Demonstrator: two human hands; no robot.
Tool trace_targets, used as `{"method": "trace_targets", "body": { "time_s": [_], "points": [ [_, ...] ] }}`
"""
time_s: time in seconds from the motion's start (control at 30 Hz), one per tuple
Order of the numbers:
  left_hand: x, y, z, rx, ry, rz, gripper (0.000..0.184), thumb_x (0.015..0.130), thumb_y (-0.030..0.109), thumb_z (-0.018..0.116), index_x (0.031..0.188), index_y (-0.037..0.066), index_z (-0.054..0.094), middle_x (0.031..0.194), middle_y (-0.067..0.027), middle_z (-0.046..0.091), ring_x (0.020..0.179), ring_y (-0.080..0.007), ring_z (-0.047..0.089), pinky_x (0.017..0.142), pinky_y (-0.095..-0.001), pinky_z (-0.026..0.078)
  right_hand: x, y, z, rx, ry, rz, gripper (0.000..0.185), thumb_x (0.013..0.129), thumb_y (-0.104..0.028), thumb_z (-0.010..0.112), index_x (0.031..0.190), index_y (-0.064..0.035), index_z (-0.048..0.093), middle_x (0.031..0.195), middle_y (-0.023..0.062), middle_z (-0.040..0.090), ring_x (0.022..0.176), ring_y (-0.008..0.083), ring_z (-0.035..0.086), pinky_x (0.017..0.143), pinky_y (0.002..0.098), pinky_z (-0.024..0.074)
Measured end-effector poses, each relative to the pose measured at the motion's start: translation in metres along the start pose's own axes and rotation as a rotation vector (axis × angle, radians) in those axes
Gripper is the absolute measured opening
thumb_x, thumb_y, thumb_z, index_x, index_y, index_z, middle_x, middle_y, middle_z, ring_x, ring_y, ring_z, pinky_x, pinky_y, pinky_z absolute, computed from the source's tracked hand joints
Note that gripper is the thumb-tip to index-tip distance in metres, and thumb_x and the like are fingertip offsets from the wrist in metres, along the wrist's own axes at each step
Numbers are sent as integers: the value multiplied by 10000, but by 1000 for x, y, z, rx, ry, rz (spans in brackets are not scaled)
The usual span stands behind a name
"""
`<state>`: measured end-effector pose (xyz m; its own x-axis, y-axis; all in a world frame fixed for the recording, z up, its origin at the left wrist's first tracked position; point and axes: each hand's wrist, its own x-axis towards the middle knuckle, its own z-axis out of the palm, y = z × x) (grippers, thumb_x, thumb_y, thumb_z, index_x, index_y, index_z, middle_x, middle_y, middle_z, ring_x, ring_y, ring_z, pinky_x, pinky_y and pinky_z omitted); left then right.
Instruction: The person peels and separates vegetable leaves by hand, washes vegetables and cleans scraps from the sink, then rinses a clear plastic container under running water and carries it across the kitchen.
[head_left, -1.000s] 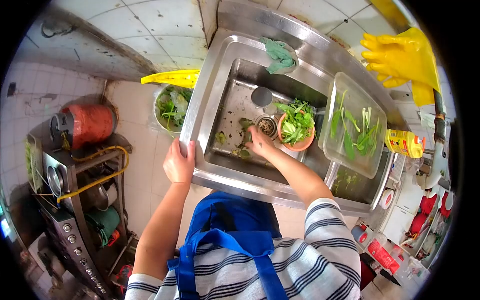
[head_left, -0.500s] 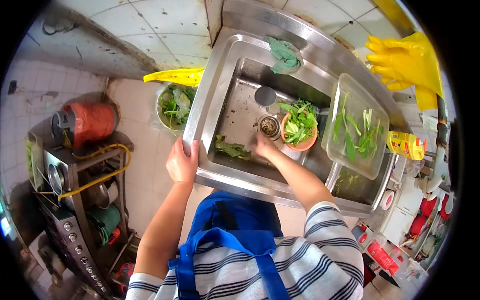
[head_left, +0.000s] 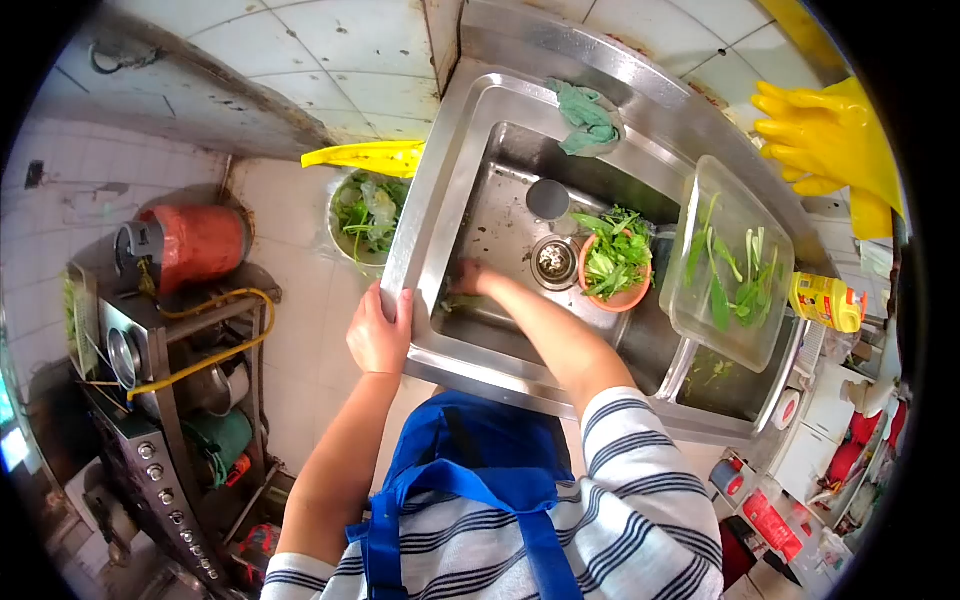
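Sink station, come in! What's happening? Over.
Left hand on sink rim. Right hand in basin, by leaf scraps; grip hidden. Bowl of greens beside drain, not blocking.

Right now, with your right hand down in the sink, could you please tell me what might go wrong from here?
The drain already holds pale bits, so more scraps might slow the water. The bowl of greens stands close by, and the right hand or its forearm could knock it on the way back. The clear tray sits over the ridge between the basins, so a bump might shift it.
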<state>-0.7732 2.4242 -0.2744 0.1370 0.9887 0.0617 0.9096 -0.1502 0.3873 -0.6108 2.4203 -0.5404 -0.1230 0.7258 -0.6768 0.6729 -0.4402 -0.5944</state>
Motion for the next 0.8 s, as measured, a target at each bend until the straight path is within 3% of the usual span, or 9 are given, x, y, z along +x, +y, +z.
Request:
{"method": "trace_targets", "body": {
  "time_s": [0.03,0.1,0.17,0.3,0.43,0.57,0.63,0.73,0.8],
  "points": [
    [0,1,-1,2,-30,-24,378,763,354,587,979,46,556,821,-132,605,700,-300,588,593,-378,473,-18,-21,-41,-218,-109,27,753,627,-352,702,1218,-22,371,1211,197,444,1096,331,445,907,380,377],
    [0,2,-1,3,-30,-31,376,761,351,589,980,47,556,820,-131,605,708,-297,588,595,-377,473,-67,-49,-111,47,114,171,595,658,-299,689,1131,-35,444,1158,195,489,1051,350,479,889,379,390],
    [1,2,-1,-6,-43,-30,375,760,350,591,979,47,557,823,-129,606,713,-295,588,598,-373,474,-51,-36,-118,94,486,144,531,651,-315,695,1080,-74,498,1147,185,496,1065,340,469,889,380,388],
    [0,2,-3,-11,-55,-48,374,760,346,591,980,47,557,827,-128,606,712,-294,588,602,-370,473,-38,-34,-111,130,503,24,520,640,-340,707,1079,-126,527,1163,170,479,1098,339,434,893,382,384],
    [0,0,1,-19,-5,-6,388,772,373,573,964,36,558,803,-136,603,690,-303,586,590,-376,468,-65,-34,-65,-259,94,-106,652,674,-565,566,1190,-179,464,1247,174,394,1107,371,402,973,386,309],
    [-1,3,0,-15,3,-18,401,785,395,554,946,28,559,786,-145,600,673,-313,585,582,-384,463,-84,-40,-12,124,-119,-9,622,700,-597,522,1106,-126,536,1143,172,489,1120,315,419,986,376,283],
    [-1,2,1,0,6,1,398,788,394,551,949,30,558,791,-145,601,675,-312,585,584,-387,463,-75,-33,-9,103,-65,-61,553,726,-497,553,1109,-100,523,1078,162,526,1017,282,498,910,379,363],
    [-1,2,0,-15,-6,20,398,791,393,546,953,30,556,801,-147,603,682,-313,586,593,-390,463,-76,-31,-21,44,-369,-25,417,738,-313,589,1077,-80,525,951,112,578,832,239,551,739,360,455],
    [-1,5,-2,-9,-32,-31,398,794,392,541,964,33,555,816,-148,606,699,-313,590,610,-389,466,-112,-30,-43,513,-395,183,337,712,-168,600,1018,-46,532,790,58,577,661,167,530,551,300,458]
  ]
}}
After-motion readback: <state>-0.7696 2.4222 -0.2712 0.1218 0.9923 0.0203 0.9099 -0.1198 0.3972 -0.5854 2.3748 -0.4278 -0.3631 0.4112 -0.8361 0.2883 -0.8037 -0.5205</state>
